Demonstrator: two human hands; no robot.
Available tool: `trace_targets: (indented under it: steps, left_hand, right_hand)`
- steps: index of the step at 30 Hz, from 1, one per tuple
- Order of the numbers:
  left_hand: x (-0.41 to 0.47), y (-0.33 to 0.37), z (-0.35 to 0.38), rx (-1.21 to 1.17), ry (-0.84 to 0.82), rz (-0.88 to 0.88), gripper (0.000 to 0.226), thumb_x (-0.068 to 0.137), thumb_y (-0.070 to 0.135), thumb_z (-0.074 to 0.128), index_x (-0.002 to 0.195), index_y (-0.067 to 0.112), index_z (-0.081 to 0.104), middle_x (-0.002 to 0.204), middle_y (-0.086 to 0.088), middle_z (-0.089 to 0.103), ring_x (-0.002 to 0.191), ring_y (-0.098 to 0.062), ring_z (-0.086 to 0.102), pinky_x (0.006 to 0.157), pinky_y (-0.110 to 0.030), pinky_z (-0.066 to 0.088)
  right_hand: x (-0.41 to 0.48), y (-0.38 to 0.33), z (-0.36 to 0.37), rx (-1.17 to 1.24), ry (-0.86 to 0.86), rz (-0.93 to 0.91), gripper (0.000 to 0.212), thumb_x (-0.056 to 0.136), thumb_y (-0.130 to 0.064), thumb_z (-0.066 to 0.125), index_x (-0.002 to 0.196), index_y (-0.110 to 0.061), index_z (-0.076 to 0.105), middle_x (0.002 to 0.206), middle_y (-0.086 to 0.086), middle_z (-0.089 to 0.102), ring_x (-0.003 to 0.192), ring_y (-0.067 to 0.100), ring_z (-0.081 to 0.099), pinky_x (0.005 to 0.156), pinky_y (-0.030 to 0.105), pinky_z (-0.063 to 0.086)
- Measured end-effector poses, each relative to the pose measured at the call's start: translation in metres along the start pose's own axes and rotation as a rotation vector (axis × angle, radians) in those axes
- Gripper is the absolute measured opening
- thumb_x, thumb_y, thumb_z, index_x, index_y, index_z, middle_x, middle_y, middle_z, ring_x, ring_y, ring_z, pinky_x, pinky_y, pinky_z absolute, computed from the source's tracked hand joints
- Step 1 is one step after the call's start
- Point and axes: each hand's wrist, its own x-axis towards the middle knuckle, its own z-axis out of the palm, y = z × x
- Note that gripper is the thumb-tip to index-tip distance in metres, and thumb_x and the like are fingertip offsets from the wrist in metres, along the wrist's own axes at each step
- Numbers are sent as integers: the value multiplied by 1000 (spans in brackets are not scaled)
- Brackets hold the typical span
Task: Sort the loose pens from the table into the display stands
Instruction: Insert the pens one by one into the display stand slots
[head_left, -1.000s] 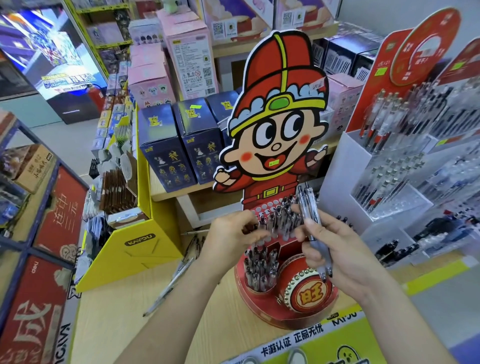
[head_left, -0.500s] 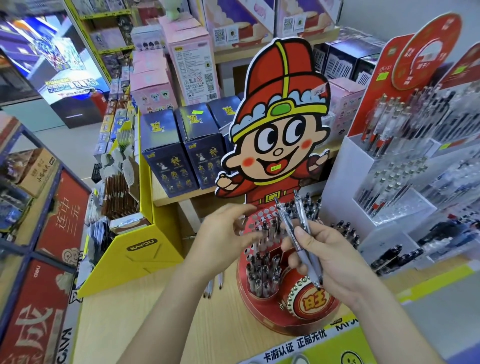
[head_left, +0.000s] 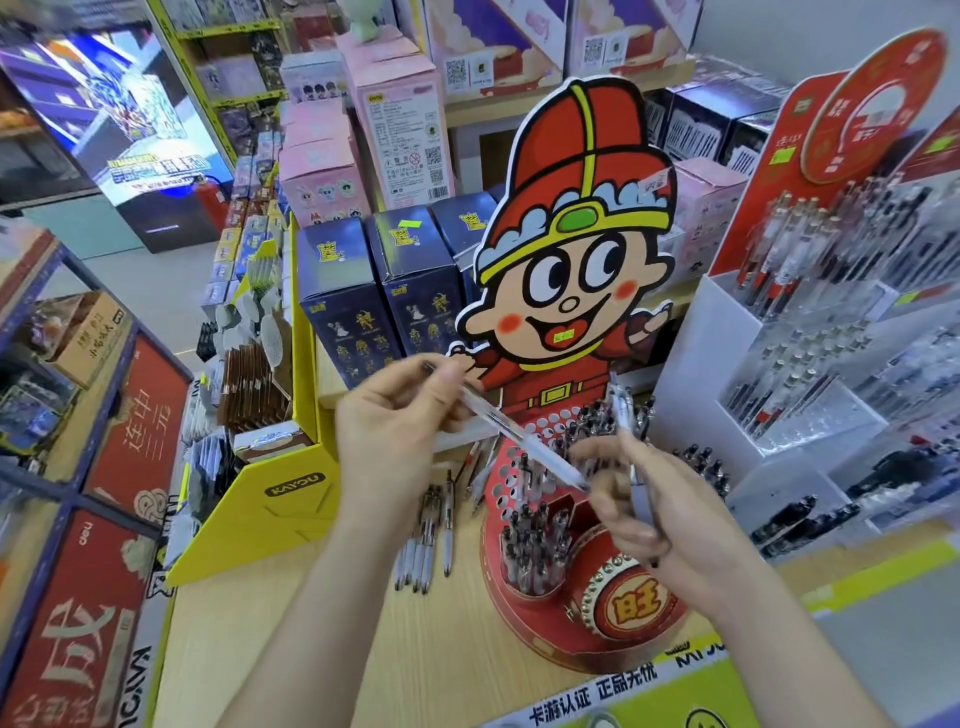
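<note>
Pinching a clear pen (head_left: 519, 441) in the left hand (head_left: 395, 431) and gripping a second pen (head_left: 621, 415) upright in the right hand (head_left: 670, 525) above the red stand (head_left: 540, 631), loose pens (head_left: 423, 540) on the table (head_left: 353, 660) by its left edge; next, probably, aiming a tip at a free hole.

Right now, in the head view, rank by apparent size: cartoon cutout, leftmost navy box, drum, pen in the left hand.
1. Cutout.
2. Navy box and drum: they look alike, and the drum is nearer, so unranked.
3. Pen in the left hand, thinnest.
</note>
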Motion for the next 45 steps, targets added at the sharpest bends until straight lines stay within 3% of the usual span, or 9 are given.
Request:
trace_targets:
  steps: [4,9,14,20,25,32,37,41,45]
  left_hand:
    - [7,-12,-25,212,67,150,12,87,7,65,83,16,70,69,-4,69,59,-11,60,59,-22,53]
    - [-8,-54,-27,395,-7,26,11,85,10,68,83,20,72,74,1,70,67,-17,65,60,-28,55]
    - [-12,-80,-20,413,-12,-13,14,83,13,72,79,26,71,67,12,68,62,-1,59,60,-20,49]
    - [-8,-94,-21,387,8,12,12,85,15,71,77,23,69,64,8,63,60,-5,54,57,-21,45]
    - [-1,-100,-24,328,41,-36,9,86,14,70,79,20,71,66,7,66,61,-6,56,59,-28,47]
    - [-18,-104,-14,509,-194,47,25,88,26,65,83,50,65,79,6,70,73,-19,64,69,-43,54]
    - [-4,-100,-12,746,-302,130,14,94,21,60,103,23,71,87,14,69,80,-4,63,76,-33,54]
    - [-1,-97,-8,912,-428,240,25,83,39,70,101,22,74,91,10,72,80,-1,62,75,-22,52]
    - [-7,-102,-10,788,-303,190,22,79,37,74,95,22,75,83,14,71,75,3,63,72,-23,54]
  right_hand:
    - [1,-5,-9,79,37,9,50,90,-42,43,118,-6,64,65,4,47,42,7,26,36,19,15]
    - [3,-4,-8,98,92,-28,36,99,-20,36,120,-6,62,66,2,44,48,8,27,40,20,18]
    - [2,0,-8,104,94,-53,32,99,-9,40,120,-5,65,67,4,47,51,10,33,41,19,23]
    - [-3,1,-7,64,82,-58,34,92,-15,53,123,-18,64,68,5,50,44,8,32,37,15,23]
    - [-3,-1,-8,19,80,1,30,97,-15,47,118,-9,68,68,6,51,46,8,29,37,16,18]
    - [-2,2,-9,-41,68,-35,26,92,-2,52,107,-5,73,77,8,56,56,11,45,42,17,32]
    - [-2,2,-6,-89,88,-77,27,82,-11,61,105,-6,74,77,7,61,63,14,59,49,19,46]
    - [-1,0,-3,-63,93,-84,28,85,-17,56,106,-3,69,72,9,63,61,19,63,49,22,48]
    - [-2,0,-4,-55,83,-77,32,88,-23,53,108,-2,66,73,13,64,59,23,63,49,24,49]
